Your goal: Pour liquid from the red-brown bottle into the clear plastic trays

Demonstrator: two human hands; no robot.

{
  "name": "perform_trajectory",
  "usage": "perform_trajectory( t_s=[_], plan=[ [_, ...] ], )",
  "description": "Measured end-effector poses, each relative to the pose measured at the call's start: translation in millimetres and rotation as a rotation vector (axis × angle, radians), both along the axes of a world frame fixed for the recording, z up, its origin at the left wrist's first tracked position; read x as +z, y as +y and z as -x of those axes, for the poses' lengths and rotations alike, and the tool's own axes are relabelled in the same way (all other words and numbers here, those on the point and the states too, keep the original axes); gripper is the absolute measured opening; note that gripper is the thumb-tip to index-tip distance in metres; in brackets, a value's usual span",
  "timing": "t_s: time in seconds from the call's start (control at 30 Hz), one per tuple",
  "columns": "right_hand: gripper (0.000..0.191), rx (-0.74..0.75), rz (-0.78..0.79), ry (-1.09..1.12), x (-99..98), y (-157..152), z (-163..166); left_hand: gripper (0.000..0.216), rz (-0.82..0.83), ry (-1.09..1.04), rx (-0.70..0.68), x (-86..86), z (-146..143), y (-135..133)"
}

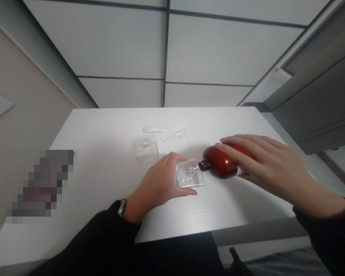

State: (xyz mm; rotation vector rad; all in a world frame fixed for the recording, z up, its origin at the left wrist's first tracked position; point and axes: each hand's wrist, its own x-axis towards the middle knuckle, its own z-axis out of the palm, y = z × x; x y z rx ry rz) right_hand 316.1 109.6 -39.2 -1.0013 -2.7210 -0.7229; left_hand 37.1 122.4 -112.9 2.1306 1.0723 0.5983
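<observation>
My left hand (158,184) grips a small clear square bottle (189,174) standing on the white table (103,161). In my right hand (264,161) is a dark red bottle (221,163), tipped on its side, its black neck at the clear bottle's mouth. A thin clear stream of liquid shows between neck and opening. Both sleeves are black, and a watch is on my left wrist.
A second clear square bottle (145,146) stands further back. Behind it lie a clear pump head (176,135) and a clear cap piece (153,130). A blurred-out dark object (43,184) lies at the table's left. Grey cabinet (319,88) at right.
</observation>
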Motion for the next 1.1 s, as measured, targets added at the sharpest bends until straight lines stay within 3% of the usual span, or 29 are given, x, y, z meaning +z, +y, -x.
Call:
perform_trajectory(
  t_s=[1.1],
  plan=[
    [0.052, -0.012, 0.014, -0.011, -0.4, 0.1, -0.8, 0.075, 0.012, -0.003, -0.002, -0.5, 0.2, 0.2]
  ],
)
